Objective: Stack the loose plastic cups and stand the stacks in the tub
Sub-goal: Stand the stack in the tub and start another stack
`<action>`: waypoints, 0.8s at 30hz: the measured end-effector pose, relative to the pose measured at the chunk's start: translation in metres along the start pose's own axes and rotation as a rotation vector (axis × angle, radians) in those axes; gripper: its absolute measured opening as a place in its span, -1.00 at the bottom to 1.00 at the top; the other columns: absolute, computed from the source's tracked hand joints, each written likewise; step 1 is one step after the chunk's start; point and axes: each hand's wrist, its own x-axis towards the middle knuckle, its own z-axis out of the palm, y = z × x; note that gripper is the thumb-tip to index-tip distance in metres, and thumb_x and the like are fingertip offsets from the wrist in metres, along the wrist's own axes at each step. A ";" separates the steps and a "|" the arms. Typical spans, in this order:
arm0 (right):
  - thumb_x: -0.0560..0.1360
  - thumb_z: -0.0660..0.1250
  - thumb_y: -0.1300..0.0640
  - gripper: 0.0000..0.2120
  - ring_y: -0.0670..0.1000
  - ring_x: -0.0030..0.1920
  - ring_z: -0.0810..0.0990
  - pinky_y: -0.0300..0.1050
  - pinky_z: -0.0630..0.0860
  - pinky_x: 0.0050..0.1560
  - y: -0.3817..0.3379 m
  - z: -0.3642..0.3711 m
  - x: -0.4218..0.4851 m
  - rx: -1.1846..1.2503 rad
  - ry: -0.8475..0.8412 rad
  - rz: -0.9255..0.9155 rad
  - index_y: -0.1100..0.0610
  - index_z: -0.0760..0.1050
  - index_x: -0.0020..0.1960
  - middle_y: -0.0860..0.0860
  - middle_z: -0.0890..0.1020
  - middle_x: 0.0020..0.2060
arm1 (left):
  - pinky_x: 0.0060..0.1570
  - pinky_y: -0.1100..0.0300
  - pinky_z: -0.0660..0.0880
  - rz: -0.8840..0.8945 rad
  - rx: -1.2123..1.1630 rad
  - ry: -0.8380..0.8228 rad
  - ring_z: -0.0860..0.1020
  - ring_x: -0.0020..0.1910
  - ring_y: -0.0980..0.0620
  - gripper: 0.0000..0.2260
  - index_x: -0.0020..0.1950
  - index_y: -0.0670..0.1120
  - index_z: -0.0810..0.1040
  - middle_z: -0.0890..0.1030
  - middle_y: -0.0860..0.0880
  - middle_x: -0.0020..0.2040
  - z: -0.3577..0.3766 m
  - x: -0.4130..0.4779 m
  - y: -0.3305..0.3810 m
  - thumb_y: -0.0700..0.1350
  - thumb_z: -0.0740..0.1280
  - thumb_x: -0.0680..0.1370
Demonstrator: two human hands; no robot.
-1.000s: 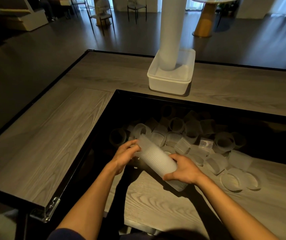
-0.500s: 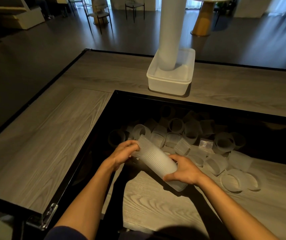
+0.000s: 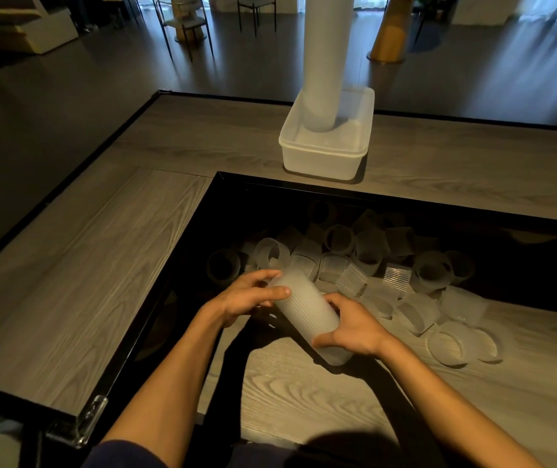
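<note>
Delta over the last second is small. The held stack [image 3: 304, 310] hasn't travelled: same spot, same tilt, far end up-left and near end down-right, low over the surface [image 3: 304, 410]. Can't tell if the near end touches it.

Only the left hand [image 3: 243, 300] has shifted. It was at the far tip; now its thumb lies across the top of the stack near that end. My read is that it's seating the nested cups, not fetching a new one. No cup added that I can see.

Hands:
- Left hand is closed on the far end of the held stack, thumb on top, fingers curled at the far side.
- Right hand [image 3: 354, 327] is wrapped round the near end, thumb on the near side, in a firm grip.
- Both are on the same stack and hold nothing else.

Task state:
- Loose cups [image 3: 354, 265] are piled just beyond the hands in the dark recess and spill out to the right. Plenty left.
- Tub [image 3: 324, 163] sits on the raised part beyond the recess, well apart from the hands.
- One tall stack [image 3: 324, 62] stands in the tub, its top out of frame.
- Held stack is not yet in the tub.
</note>
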 end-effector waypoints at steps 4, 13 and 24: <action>0.26 0.63 -0.05 -0.15 -0.03 0.18 0.49 -0.06 0.57 0.12 0.004 0.007 -0.003 0.045 -0.008 0.028 -0.01 0.29 0.42 -0.10 0.47 0.19 | 0.01 0.22 0.54 0.032 -0.074 -0.064 0.51 0.22 0.05 -0.44 0.43 0.13 0.43 0.48 0.02 0.29 0.011 -0.004 0.005 0.00 0.51 0.45; 0.19 0.65 -0.05 0.02 -0.04 0.28 0.50 -0.05 0.55 0.23 0.022 0.031 -0.014 0.188 0.013 0.057 -0.07 0.19 0.51 -0.11 0.51 0.28 | 0.27 -0.01 0.53 0.053 -0.052 -0.153 0.52 0.28 0.04 -0.36 0.44 0.13 0.44 0.49 0.07 0.31 0.045 -0.004 -0.004 -0.20 0.54 0.42; 0.18 0.69 0.07 -0.04 -0.14 0.30 0.49 -0.15 0.46 0.32 0.037 0.028 -0.033 0.235 -0.022 0.002 -0.09 0.31 0.48 -0.19 0.52 0.27 | 0.02 0.43 0.50 0.042 0.098 -0.304 0.54 0.12 0.38 -0.40 0.37 0.10 0.48 0.55 0.16 0.24 0.062 -0.007 -0.003 -0.29 0.53 0.42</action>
